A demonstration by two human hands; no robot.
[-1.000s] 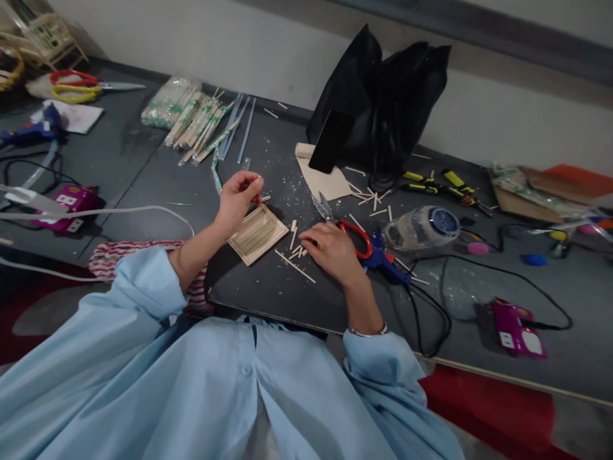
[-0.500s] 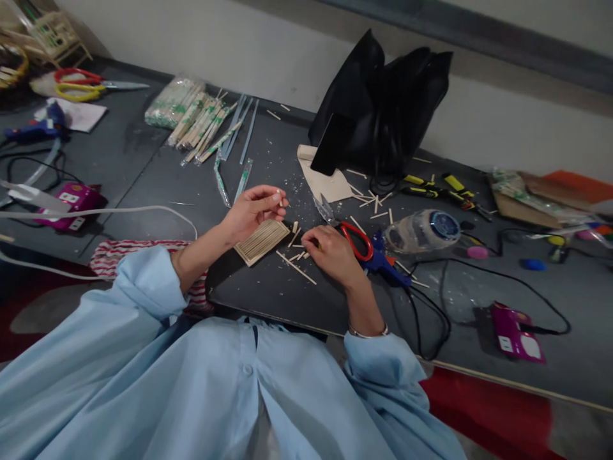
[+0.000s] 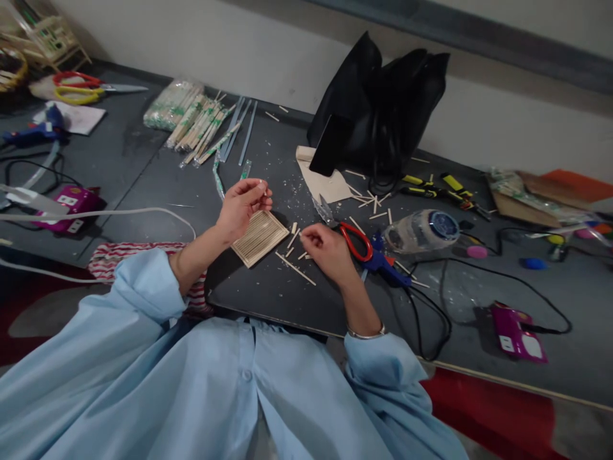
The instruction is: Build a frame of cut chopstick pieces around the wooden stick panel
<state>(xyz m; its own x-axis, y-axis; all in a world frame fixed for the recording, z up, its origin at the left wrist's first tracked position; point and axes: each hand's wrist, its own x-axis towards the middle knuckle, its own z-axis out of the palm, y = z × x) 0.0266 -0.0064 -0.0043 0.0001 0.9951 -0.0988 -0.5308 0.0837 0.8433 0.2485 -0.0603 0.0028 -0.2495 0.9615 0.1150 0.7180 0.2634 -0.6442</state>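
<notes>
My left hand (image 3: 242, 204) hovers just above the far corner of a small square panel of glued wooden sticks (image 3: 258, 237), its fingers pinched on a tiny stick piece. To the right, my right hand (image 3: 325, 249) is lifted slightly over several short cut stick pieces (image 3: 293, 237), with thumb and fingers pinched together on something too small to name. A longer stick (image 3: 295, 268) lies on the dark table between the hands. Red-handled scissors (image 3: 352, 236) rest just beyond my right hand.
A blue glue gun (image 3: 383, 265), a clear tape roll (image 3: 421, 230), yellow-handled pliers (image 3: 440, 185) and a black bag (image 3: 383, 108) lie to the right and behind. Wrapped chopstick bundles (image 3: 191, 118) lie far left. Purple power strips (image 3: 514, 329) and cables cross the table (image 3: 268, 297).
My left hand drew back left, off the panel's right side, and rose a little. My right hand lifted off the table with its fingers pinched.
</notes>
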